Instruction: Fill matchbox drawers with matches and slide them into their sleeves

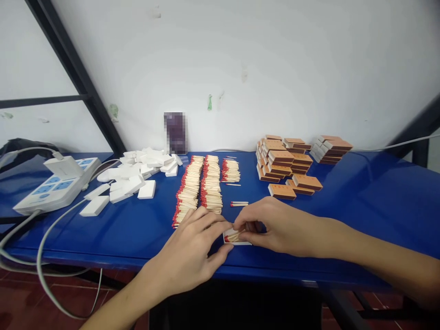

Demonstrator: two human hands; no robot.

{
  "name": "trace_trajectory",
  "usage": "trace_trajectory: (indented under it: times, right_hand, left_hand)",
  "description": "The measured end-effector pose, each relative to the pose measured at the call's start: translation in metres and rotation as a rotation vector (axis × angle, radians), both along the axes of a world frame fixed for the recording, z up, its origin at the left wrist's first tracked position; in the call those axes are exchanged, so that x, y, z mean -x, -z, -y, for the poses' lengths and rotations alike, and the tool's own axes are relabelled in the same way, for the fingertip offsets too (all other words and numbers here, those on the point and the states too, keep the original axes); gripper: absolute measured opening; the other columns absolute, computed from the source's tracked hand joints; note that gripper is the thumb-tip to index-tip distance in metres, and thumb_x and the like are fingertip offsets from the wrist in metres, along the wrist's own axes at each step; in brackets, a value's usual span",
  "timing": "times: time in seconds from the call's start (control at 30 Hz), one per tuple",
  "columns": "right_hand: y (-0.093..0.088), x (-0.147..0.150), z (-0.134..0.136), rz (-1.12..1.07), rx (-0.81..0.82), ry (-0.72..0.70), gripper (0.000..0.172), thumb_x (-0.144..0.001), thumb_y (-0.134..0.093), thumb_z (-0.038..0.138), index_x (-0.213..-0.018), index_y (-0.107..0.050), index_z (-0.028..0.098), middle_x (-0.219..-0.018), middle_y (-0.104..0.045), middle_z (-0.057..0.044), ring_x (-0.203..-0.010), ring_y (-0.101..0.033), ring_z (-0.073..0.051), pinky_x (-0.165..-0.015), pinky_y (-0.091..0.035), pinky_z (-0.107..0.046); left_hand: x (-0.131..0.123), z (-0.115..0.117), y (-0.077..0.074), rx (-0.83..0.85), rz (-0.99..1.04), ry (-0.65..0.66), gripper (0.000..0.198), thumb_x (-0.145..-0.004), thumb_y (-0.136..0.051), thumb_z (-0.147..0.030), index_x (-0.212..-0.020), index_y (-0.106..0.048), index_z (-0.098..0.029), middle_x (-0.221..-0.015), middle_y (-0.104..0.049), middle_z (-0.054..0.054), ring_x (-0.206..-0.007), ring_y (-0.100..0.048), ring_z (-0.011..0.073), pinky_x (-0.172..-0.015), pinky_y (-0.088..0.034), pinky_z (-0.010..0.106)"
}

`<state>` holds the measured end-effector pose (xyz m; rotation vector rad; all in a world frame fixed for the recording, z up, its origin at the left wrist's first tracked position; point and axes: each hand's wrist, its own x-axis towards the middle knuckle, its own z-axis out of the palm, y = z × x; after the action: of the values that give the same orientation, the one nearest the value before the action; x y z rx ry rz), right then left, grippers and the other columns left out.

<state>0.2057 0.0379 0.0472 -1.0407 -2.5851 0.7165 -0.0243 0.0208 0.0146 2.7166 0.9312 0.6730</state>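
Near the front edge of the blue table lies a small white matchbox tray (243,243) with some red-tipped matches (233,237) in it. My left hand (192,252) grips the tray's left end between thumb and fingers. Over the tray's right part, my right hand (275,227) is closed in a pinch on matches, and its fingers hide part of them. Just behind the tray lie a few loose matches (239,204). Two long rows of matches, a left row (189,188) and a middle row (211,185), and a shorter pile (232,170) stretch away behind my hands.
At the left is a heap of white trays (137,169), beside a white power strip (58,188) with cables. Stacked orange matchboxes (282,160) stand at the back right, with another stack (332,149) further right. A pixelated dark object (175,133) leans on the wall.
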Motion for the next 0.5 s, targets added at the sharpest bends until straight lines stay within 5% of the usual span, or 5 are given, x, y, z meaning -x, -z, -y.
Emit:
trace_trajectory:
  times: [0.23,0.5]
  right_hand:
    - [-0.0068,-0.0063,-0.0056,-0.009,0.151,-0.061,0.012,-0.088,-0.064,0.024,-0.09,-0.076,0.022,-0.079,-0.074,0.001,-0.067,-0.066,-0.012,-0.063,-0.05,-0.022]
    - [-0.002,-0.0008,0.0007,-0.04,0.09,-0.031,0.019,-0.091,-0.062,0.037,-0.092,-0.076,0.024,-0.077,-0.075,0.001,-0.064,-0.065,-0.012,-0.058,-0.047,-0.023]
  left_hand:
    - [0.0011,0.0001,-0.0002,-0.014,-0.005,0.041,0.026,-0.097,-0.058,-0.024,-0.122,-0.065,-0.025,-0.109,-0.062,0.006,-0.104,-0.057,0.0232,-0.094,-0.047,0.042]
    - [-0.0005,0.0005,-0.0033,-0.003,-0.02,0.06,0.017,-0.098,-0.056,-0.027,-0.11,-0.068,-0.021,-0.107,-0.061,0.006,-0.102,-0.058,0.0219,-0.095,-0.047,0.041]
